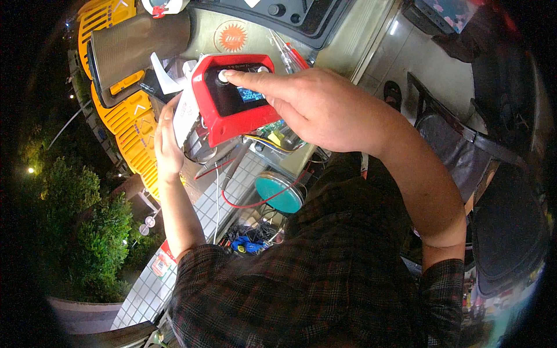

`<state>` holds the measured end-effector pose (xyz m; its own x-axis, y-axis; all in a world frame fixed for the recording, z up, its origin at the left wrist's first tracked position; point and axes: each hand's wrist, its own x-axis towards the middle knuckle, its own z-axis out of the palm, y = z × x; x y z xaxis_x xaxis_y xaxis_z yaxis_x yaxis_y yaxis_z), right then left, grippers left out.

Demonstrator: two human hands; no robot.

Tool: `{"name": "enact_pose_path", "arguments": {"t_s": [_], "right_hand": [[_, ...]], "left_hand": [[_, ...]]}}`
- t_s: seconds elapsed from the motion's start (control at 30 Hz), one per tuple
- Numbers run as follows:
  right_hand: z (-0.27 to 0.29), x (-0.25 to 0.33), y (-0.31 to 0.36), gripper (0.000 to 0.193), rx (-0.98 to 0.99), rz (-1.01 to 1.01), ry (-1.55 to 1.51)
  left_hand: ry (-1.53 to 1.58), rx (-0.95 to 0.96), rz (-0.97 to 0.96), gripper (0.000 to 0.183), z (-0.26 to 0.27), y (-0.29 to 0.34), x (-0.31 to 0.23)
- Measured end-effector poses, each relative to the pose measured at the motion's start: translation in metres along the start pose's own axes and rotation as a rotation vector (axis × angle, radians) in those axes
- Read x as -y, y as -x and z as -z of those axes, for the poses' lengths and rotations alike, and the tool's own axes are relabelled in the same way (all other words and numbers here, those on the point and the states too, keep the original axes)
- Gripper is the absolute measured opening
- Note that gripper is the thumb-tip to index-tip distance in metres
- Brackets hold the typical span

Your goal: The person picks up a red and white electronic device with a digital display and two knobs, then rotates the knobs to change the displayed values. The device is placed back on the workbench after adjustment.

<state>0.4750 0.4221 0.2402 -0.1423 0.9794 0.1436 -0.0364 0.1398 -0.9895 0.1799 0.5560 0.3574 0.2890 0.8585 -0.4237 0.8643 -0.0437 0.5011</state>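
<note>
A bench instrument with a thick red front frame (233,125) and a black panel is tilted up over the work surface. On its panel, a small lit screen (252,95) shows blue and white text. My left hand (168,145) grips the instrument's white side, its fingers lying along a printed label. From the right, my right hand (325,107) reaches across with the index finger stretched out. That fingertip touches a white round knob (222,77); part of a second white knob (263,69) shows beyond the finger. My right hand's other fingers are largely hidden.
Below the instrument are a green circuit board (284,134), a red cable (249,205) and a round teal-topped container (278,191). Red-handled probes (297,57) and a dark tray (272,17) lie beyond. Yellow barriers (130,142) stand left; a dark chair (458,145) stands right.
</note>
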Motion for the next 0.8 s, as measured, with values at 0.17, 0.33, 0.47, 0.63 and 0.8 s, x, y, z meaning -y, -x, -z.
{"name": "enact_pose_path", "arguments": {"t_s": [0.17,0.33,0.47,0.63,0.8], "right_hand": [[0.0043,0.0027,0.0036,0.061,0.040,-0.031,0.001],[0.0012,0.0021,0.0023,0.061,0.009,-0.012,-0.017],[0.0008,0.0018,0.0030,0.061,0.006,-0.011,-0.024],[0.0048,0.0048,0.0029,0.060,0.039,-0.042,-0.007],[0.0063,0.0068,0.0006,0.060,0.050,-0.039,-0.023]], "left_hand": [[0.030,-0.005,0.007,0.057,-0.0012,0.0007,-0.0006],[0.039,0.002,0.016,0.057,-0.0015,0.0012,-0.0039],[0.034,-0.003,0.014,0.057,-0.0016,0.0013,-0.0041],[0.001,-0.005,0.011,0.058,-0.0012,0.0008,-0.0034],[-0.014,-0.011,0.016,0.058,-0.0016,0.0017,-0.0048]]}}
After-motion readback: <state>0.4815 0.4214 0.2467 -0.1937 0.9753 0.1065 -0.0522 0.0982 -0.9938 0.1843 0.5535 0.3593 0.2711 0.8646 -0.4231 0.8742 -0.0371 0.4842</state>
